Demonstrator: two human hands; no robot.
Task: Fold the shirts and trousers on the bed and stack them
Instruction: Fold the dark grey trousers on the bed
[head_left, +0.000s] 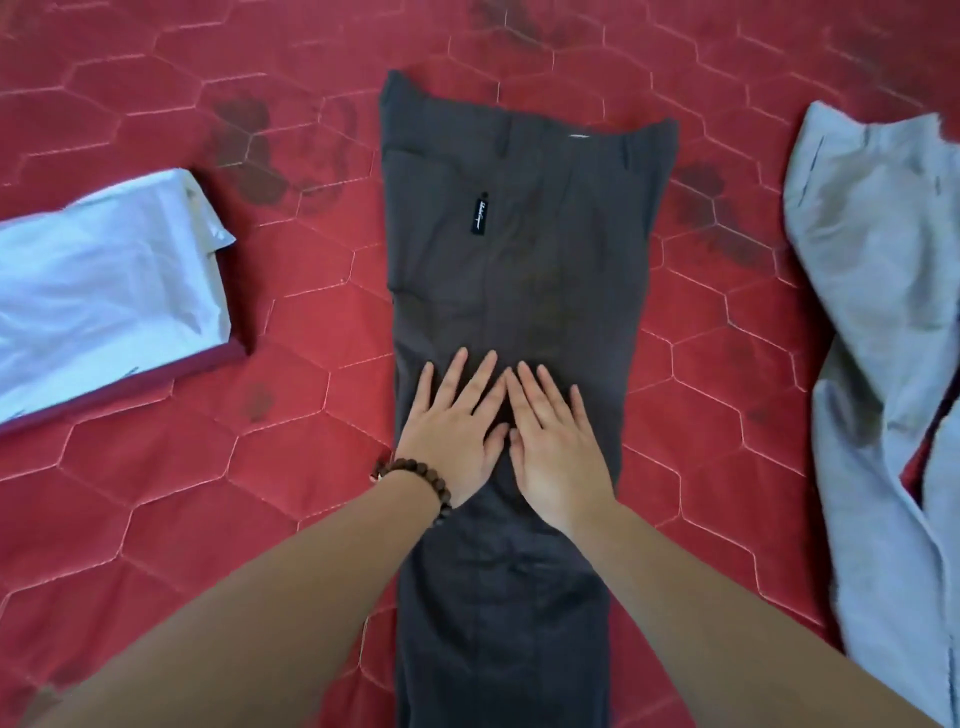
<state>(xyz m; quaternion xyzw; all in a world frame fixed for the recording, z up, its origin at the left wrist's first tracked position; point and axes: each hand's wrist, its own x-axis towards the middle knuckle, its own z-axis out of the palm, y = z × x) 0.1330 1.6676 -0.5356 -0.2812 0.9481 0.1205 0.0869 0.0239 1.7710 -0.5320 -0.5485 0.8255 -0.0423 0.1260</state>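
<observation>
Both hands lie flat and empty, fingers spread, on the trousers (519, 291); the left hand (457, 436) and right hand (558, 447) sit side by side with thumbs almost touching, pressing on the thigh part, most likely to smooth the cloth before the next fold; neither grips anything. Those dark grey trousers run straight away from the hands down the middle of the bed (322, 395), leg laid over leg, waistband at the far end and cuffs out of view below the wrists; laid lengthwise like this, they look ready to be folded across. Beyond the fingertips a small black label (482, 214) is sewn near the back pocket; it bears a white script too small to read. Well off to the left of the left hand lies a folded pale shirt (104, 291), seemingly on top of something dark red, probably the start of the stack; to the right of the right hand a light grey garment (878, 332) lies loose and unfolded, presumably waiting its turn. A bead bracelet (421, 483) circles the left wrist.
</observation>
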